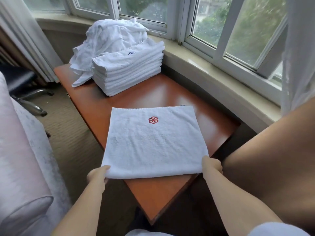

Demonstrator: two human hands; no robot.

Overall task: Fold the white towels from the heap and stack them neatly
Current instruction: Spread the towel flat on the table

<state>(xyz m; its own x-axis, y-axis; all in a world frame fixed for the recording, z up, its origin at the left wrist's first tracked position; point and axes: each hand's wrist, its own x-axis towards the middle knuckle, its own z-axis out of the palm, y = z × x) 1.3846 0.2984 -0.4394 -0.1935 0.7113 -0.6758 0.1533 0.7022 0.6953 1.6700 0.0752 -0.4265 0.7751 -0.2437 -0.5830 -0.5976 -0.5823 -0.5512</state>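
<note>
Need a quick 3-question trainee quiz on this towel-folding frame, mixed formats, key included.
1. True or false: the logo on the towel being folded is blue.
2. What does the left hand grip? A) near-left corner B) far edge C) the stack
3. Fill in: the unfolded heap lies ____ the stack, toward the window.

Key: 1 false, it is red; 2 A, and the right hand grips the near-right corner; 3 behind.

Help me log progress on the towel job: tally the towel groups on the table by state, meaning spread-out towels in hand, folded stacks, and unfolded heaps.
Spread towel with red logo, gripped at its near corners by the left hand and right hand: 1
Folded stack: 1
Unfolded heap: 1
Total: 3
</note>
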